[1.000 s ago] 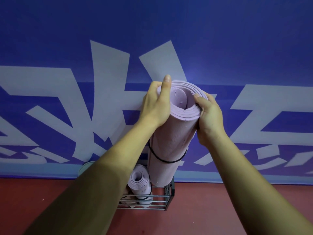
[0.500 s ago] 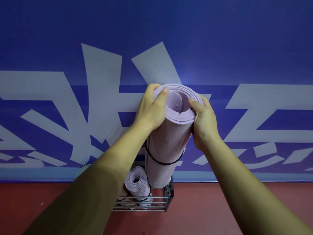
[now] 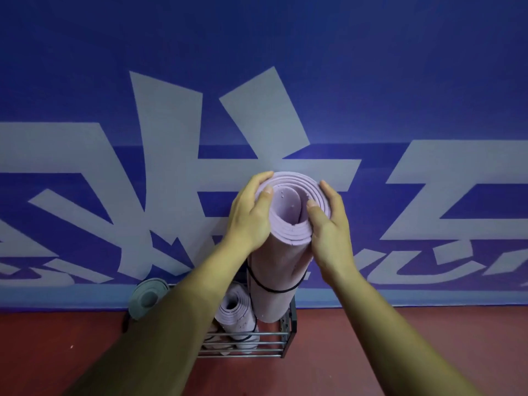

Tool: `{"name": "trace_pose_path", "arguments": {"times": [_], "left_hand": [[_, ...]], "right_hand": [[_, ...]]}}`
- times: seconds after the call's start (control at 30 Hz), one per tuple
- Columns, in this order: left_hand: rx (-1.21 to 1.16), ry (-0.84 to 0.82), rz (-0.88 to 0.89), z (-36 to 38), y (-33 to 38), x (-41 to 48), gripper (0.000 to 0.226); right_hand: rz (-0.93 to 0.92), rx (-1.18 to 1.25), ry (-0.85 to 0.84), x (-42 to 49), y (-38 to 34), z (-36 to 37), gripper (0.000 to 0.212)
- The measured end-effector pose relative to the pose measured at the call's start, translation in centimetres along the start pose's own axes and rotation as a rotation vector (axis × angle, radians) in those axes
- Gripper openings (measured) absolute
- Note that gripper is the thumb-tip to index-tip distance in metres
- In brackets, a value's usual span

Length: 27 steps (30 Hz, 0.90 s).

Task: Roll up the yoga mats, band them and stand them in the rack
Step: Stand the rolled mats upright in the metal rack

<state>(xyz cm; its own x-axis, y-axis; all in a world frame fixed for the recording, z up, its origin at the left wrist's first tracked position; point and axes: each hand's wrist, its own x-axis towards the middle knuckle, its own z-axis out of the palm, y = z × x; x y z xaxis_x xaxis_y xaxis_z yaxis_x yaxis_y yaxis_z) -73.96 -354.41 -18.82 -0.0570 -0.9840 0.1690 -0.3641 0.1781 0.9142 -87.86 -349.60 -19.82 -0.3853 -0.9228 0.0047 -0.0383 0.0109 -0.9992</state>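
Note:
A lilac rolled yoga mat (image 3: 275, 270) stands nearly upright with its lower end inside the wire rack (image 3: 287, 335). A black band (image 3: 271, 289) circles its middle. My left hand (image 3: 250, 215) cups the top of the roll from the left, fingers behind the rim and thumb on the rim. From the right, my right hand (image 3: 328, 227) holds the top, thumb on the spiral end and fingers along the outside. A second, shorter banded lilac roll (image 3: 234, 311) stands in the rack to the left. My left forearm hides the rack's left part.
The rack sits on a red floor (image 3: 400, 352) against a blue wall (image 3: 371, 67) with large pale lettering. A grey-green round disc (image 3: 147, 295) leans on the wall just left of the rack.
The mat has sunk lower into the rack with both hands on its top. My left index finger, raised above the rim before, now lies around the roll.

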Motion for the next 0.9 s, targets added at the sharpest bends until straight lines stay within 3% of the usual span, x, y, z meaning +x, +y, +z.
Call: {"name": "trace_pose_path", "arguments": {"times": [0.3,0.43,0.9], "left_hand": [[0.065,-0.043,-0.018,-1.0,-0.2,0.8,0.034],[0.073,-0.067,-0.042,-1.3,-0.1,0.7,0.033],[0.149,-0.008,-0.136,-1.6,0.5,1.9,0.029]], "right_hand": [[-0.075,-0.412,-0.063,1.6,-1.9,-0.7,0.045],[0.038,-0.348,-0.128,1.8,-2.2,-0.3,0.054],[0.043,-0.479,-0.150,2.8,-3.3,0.7,0.052]]}}
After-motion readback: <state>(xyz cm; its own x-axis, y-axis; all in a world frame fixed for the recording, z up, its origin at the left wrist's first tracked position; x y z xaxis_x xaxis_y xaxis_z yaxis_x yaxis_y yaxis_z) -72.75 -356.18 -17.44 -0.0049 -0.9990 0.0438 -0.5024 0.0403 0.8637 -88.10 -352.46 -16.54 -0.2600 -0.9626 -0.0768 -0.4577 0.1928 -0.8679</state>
